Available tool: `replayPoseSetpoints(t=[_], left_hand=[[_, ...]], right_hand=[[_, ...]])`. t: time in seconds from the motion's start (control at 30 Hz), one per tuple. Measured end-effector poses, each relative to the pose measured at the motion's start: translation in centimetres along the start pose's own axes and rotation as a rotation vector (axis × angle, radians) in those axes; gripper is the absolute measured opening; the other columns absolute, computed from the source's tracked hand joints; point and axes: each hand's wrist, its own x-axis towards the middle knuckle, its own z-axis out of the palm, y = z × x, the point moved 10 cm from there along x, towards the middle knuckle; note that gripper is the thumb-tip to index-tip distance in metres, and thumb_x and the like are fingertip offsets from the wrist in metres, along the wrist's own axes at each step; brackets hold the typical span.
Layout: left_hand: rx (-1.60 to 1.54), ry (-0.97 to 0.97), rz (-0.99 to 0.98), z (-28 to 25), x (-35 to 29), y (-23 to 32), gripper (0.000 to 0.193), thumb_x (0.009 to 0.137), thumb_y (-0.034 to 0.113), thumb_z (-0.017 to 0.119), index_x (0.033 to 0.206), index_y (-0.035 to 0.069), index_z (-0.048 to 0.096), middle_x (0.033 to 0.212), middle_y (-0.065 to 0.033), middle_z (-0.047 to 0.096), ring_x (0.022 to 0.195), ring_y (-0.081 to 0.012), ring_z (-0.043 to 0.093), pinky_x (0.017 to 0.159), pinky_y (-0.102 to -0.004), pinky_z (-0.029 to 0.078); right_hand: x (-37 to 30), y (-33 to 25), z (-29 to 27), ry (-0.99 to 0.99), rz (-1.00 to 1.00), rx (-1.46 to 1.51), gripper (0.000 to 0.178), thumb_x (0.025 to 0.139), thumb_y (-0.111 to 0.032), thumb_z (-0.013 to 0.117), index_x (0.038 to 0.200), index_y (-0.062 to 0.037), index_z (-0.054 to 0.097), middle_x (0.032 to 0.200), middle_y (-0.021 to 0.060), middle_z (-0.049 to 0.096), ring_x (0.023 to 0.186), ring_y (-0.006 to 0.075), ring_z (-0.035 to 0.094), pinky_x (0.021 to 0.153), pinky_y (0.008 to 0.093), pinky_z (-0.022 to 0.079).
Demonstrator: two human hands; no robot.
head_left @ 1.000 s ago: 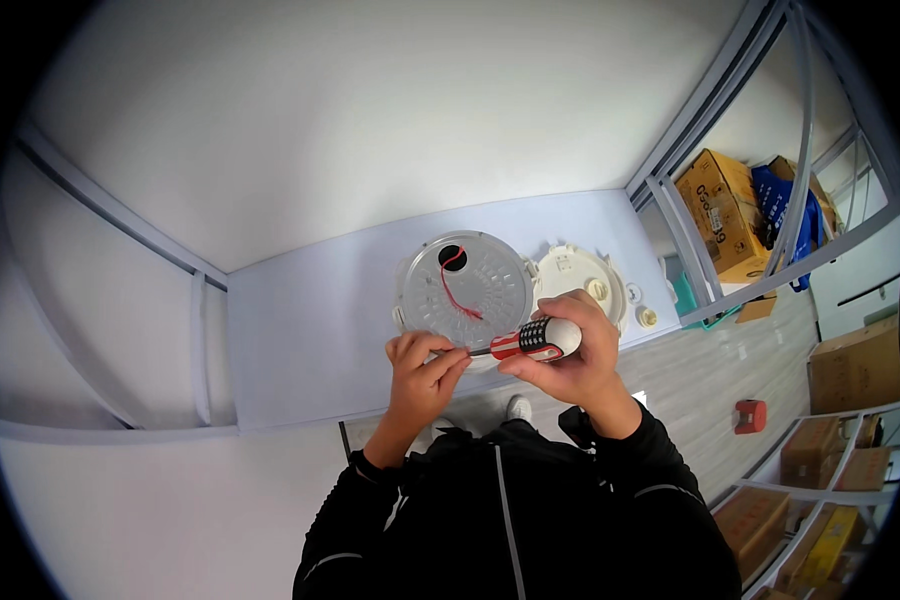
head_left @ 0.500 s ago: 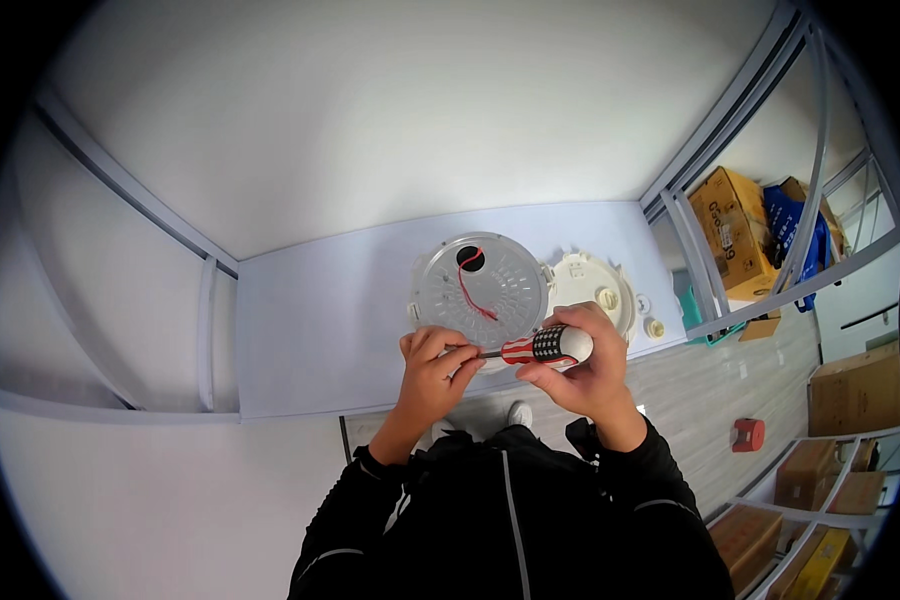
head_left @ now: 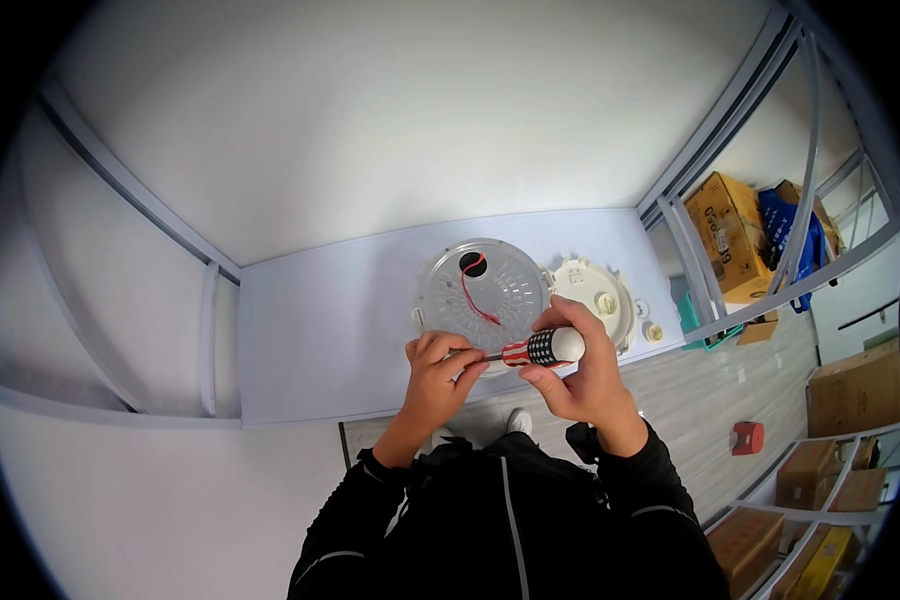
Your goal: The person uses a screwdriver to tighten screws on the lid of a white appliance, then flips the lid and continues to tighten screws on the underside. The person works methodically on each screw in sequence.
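My right hand [head_left: 595, 375] is wrapped around the fat handle of a screwdriver [head_left: 542, 348], which has red and white stripes, a dark part with white marks and a white rounded end. The shaft points left. At its tip the fingers of my left hand [head_left: 436, 380] are pinched together, and what lies between them is hidden. Just beyond both hands lies a round silver metal disc [head_left: 440, 300] in a pale rim, with a black round spot near its far edge. A thin red wire [head_left: 468, 293] runs from that spot across the disc.
Right of the disc is a cream round cover [head_left: 576, 280], with small round parts [head_left: 653, 331] beside it. They lie on a pale bench [head_left: 310, 340] against a white wall. Frame bars [head_left: 705, 250] stand at its right end, near cardboard boxes [head_left: 725, 235]. A red stool [head_left: 748, 436] is on the floor.
The screwdriver's white end has shifted slightly left with my right hand. My left hand keeps its pinch at the tip. The whole view has moved a little.
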Motion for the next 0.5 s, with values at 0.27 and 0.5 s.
replayPoseSetpoints(t=[0.27, 0.5], left_hand=[[-0.012, 0.0, 0.005, 0.0, 0.0, -0.2, 0.018, 0.079, 0.015, 0.09, 0.094, 0.014, 0.082, 0.1, 0.0027, 0.068, 0.103, -0.0221, 0.062, 0.093, -0.0394, 0.038], [-0.023, -0.004, -0.009, -0.1, 0.0, -0.3, 0.017, 0.079, 0.016, 0.09, 0.094, 0.016, 0.082, 0.101, 0.0047, 0.068, 0.102, -0.0209, 0.061, 0.092, -0.04, 0.038]], right_hand=[[0.1, -0.7, 0.4, -0.007, -0.019, -0.003, 0.078, 0.088, -0.026, 0.09, 0.148, 0.0012, 0.049, 0.109, 0.0189, 0.069, 0.089, 0.0331, 0.071, 0.08, 0.0398, 0.058], [0.5, -1.4, 0.8, -0.038, -0.036, -0.031, 0.078, 0.09, -0.026, 0.088, 0.151, 0.0007, 0.047, 0.109, 0.0194, 0.069, 0.091, 0.0354, 0.072, 0.082, 0.0412, 0.058]])
